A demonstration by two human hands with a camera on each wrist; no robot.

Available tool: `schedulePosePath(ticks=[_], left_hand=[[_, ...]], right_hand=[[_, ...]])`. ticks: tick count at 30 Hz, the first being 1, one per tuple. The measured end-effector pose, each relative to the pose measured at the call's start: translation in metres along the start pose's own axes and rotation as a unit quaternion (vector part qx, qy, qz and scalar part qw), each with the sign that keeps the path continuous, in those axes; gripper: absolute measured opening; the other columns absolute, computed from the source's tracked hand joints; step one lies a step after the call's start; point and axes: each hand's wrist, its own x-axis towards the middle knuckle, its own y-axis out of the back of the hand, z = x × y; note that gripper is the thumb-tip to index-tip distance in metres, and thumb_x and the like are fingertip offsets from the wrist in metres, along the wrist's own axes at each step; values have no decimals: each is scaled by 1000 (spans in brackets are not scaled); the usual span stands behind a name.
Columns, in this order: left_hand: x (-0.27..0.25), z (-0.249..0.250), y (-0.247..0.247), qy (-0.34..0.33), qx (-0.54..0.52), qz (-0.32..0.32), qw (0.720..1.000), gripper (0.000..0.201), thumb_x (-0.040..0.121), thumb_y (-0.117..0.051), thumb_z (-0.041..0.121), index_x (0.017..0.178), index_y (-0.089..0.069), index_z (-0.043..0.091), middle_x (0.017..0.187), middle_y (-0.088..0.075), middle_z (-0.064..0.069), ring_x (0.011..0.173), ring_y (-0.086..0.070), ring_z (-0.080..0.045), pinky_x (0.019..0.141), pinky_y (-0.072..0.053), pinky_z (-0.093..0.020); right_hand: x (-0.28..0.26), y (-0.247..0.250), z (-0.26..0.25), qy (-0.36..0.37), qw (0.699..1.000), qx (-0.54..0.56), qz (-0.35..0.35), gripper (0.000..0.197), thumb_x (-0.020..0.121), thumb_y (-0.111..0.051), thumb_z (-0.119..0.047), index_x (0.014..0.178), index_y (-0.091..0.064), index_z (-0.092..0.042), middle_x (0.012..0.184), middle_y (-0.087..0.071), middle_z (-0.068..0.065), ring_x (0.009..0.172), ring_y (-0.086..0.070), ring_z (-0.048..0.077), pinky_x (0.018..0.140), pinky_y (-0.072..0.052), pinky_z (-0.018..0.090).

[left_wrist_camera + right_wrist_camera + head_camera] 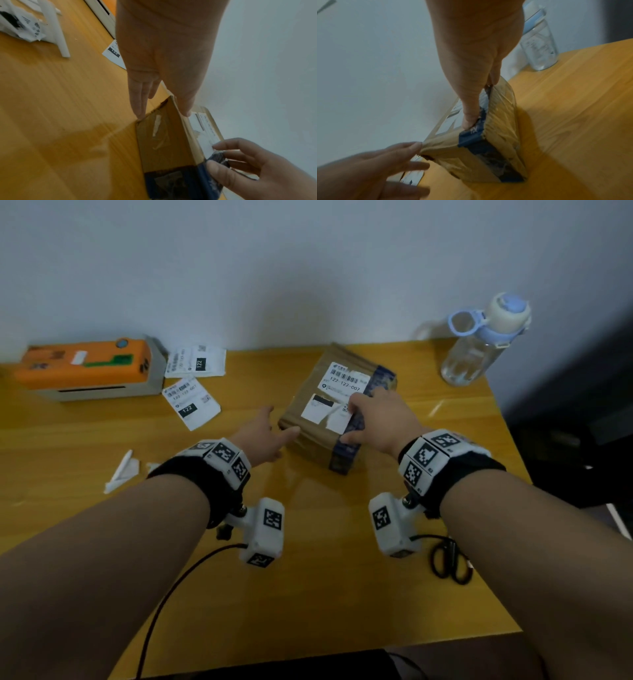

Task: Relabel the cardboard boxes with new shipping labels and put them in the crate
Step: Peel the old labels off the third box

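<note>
A brown cardboard box (308, 419) with a blue taped end lies in the middle of the yellow table (308, 577). On its top is a white shipping label (344, 378) reading 122-127-007, with a torn white label part (317, 409) in front of it. My left hand (282, 436) has straight fingers, and its thumb (187, 113) touches the box's near left corner. My right hand (352, 422) holds the box at the blue tape (471, 136), thumb (470, 119) on the near top edge and fingers over the far side. No crate is in view.
An orange label printer (92, 368) stands at the back left, with two loose labels (190, 402) beside it. Torn paper scraps (120, 470) lie at the left. A clear water bottle (479, 344) stands at the back right. Black scissors (448, 563) lie near the right edge.
</note>
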Motion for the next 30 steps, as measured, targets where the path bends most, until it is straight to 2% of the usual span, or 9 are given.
schedulePosePath(ticks=[3,6,9,11,15,18,23,27,30], left_hand=[[4,-6,12,-42,54,1,998,82,86,-60,43,149,-15,16,141,-44,-13,115,-55,-28,97,-47,-42],[11,-11,26,-52,71,26,996,85,83,-64,45,147,-19,13,142,-43,-11,123,-49,-26,97,-44,-33],[18,-16,41,-63,101,44,992,96,73,-72,50,147,-18,21,144,-37,-11,125,-45,-28,102,-43,-43],[21,-21,47,-68,133,42,988,97,72,-74,46,147,-18,24,144,-33,-11,125,-43,-28,103,-41,-43],[30,-20,47,-80,165,25,983,97,77,-72,39,150,-10,22,148,-30,-12,129,-39,-28,102,-38,-40],[32,-17,47,-77,149,12,986,94,81,-69,32,151,-7,22,151,-22,-12,133,-34,-29,103,-36,-40],[30,-23,45,-92,141,11,986,93,85,-65,34,151,-1,22,154,-14,-11,136,-32,-27,106,-34,-37],[25,-25,45,-99,127,21,987,96,85,-65,32,151,4,20,158,0,-9,145,-11,-23,114,-20,-37],[23,-24,48,-97,134,13,986,95,86,-64,34,151,4,14,155,-21,-12,138,-30,-25,107,-31,-32]], right_hand=[[1,-5,-26,-21,999,-39,7,61,78,-64,-59,120,-47,-19,123,-47,14,117,-41,32,91,-45,43],[1,-17,-61,-47,996,-71,19,65,80,-56,-65,120,-44,-16,122,-46,17,116,-44,33,85,-46,41],[8,-24,-88,-48,994,-97,26,68,80,-50,-70,120,-45,-14,119,-49,17,110,-49,31,75,-43,37],[15,-20,-95,-44,992,-119,22,70,80,-47,-72,120,-46,-15,116,-51,15,105,-52,30,72,-40,37],[21,-14,-94,-15,984,-177,28,71,81,-42,-73,121,-50,-16,121,-53,14,113,-50,30,88,-41,40],[21,-14,-97,-8,990,-138,19,66,82,-46,-68,117,-53,-12,119,-50,13,111,-50,28,77,-45,38],[33,-4,-94,10,985,-169,18,47,95,-42,-52,110,-58,-11,110,-56,12,97,-57,27,63,-40,33],[29,-5,-95,27,983,-183,13,46,93,-43,-53,101,-59,-11,104,-55,10,79,-50,23,57,-37,31],[21,-9,-98,45,980,-193,11,43,93,-43,-54,95,-56,-12,105,-51,8,73,-45,21,48,-27,27]])
